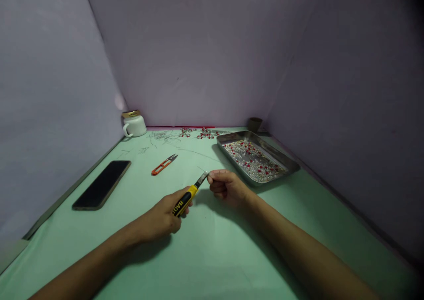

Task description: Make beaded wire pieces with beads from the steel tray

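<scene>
One tray's edge lies just beyond your right hand, pinched together at the yellow tool your left hand clamps. Green tabletop spreads beneath, walls beyond.

Green desk. Metal tray on it. Left of tray: snips, phone, lidded mug, thin strands, red bead clusters. Behind tray: dark cup.
</scene>
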A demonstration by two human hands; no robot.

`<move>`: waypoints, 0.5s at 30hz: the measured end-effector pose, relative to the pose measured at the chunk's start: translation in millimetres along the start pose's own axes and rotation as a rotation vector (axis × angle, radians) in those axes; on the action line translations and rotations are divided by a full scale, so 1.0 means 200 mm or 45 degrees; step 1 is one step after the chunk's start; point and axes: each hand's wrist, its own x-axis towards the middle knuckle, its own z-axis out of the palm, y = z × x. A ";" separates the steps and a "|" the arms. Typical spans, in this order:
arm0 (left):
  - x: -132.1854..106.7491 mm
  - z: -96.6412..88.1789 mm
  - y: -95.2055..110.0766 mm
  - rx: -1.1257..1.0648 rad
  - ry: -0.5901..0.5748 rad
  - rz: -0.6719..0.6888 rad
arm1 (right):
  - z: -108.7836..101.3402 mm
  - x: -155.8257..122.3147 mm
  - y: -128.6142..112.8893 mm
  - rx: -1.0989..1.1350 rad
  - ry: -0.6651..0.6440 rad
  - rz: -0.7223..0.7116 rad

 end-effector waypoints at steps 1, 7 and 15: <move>0.00 0.00 0.01 0.062 0.009 0.022 | 0.00 0.00 0.00 -0.017 0.008 -0.001; -0.02 0.00 0.04 0.483 0.096 0.073 | 0.02 0.00 0.00 -0.175 0.089 -0.057; -0.01 0.06 0.03 0.870 0.356 -0.112 | 0.04 0.04 0.07 -0.626 0.412 -0.333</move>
